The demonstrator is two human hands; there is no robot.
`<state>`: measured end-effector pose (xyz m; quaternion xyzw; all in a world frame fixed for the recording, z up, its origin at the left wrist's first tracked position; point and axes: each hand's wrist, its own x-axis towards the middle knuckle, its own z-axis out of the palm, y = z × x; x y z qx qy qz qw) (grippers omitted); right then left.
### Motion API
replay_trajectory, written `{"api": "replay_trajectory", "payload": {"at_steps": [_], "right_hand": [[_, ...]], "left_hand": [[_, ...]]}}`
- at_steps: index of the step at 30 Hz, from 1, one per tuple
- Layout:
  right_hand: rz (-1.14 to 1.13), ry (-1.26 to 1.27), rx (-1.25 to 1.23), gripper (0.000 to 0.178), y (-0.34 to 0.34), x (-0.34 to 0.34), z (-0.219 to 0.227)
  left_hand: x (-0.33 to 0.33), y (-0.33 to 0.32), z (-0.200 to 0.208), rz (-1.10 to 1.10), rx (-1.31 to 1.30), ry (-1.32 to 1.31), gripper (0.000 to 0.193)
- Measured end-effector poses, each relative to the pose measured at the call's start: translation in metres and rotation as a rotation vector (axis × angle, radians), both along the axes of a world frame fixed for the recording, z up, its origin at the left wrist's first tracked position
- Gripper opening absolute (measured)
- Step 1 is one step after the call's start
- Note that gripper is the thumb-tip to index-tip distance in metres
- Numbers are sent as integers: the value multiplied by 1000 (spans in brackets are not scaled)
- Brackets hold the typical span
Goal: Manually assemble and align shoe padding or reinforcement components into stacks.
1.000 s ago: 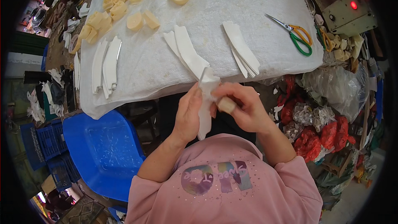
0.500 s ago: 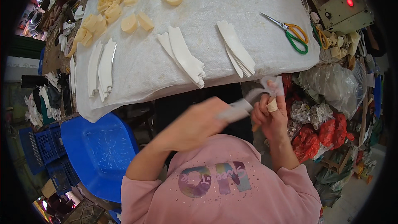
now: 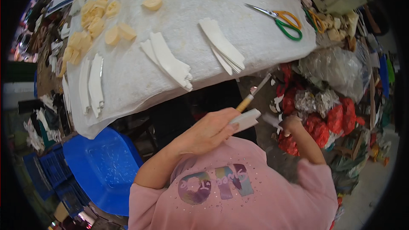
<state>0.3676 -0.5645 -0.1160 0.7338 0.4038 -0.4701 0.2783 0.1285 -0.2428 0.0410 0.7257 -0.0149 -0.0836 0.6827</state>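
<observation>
My left hand [image 3: 208, 131] is closed round a short white strip [image 3: 246, 120] in front of my chest. A slim tool with a tan handle [image 3: 244, 103] and a thin greyish end sticks out from the same hand, pointing up and right. My right hand [image 3: 292, 124] hangs lower right, beside red plastic bags; motion smears its fingers. A blurred pale piece [image 3: 272, 120] lies right by its fingertips, and I cannot tell whether it is held. Stacks of curved white strips [image 3: 167, 61] and more strips [image 3: 221, 46] lie on the covered table [image 3: 183, 21].
Cream-coloured curled pieces [image 3: 91, 15] sit at the table's far left. Scissors with green and orange handles [image 3: 284, 24] lie at the right. A blue plastic chair [image 3: 100, 166] stands at my left. Red bags [image 3: 317, 130] and clear plastic [image 3: 336, 70] crowd the right side.
My right hand has come away from the left and dropped down to the right. The tan-handled tool now shows in my left hand with the strip. The view has shifted slightly.
</observation>
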Motion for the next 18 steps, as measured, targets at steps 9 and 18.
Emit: {"api": "replay_trajectory", "payload": {"at_steps": [9, 18], "right_hand": [[-1445, 1166, 1322, 36, 185, -92, 127], [-840, 572, 1463, 16, 221, -106, 157]], "left_hand": [[7, -8, -9, 103, -55, -47, 23], [-10, 5, -11, 975, -274, -11, 41]]}}
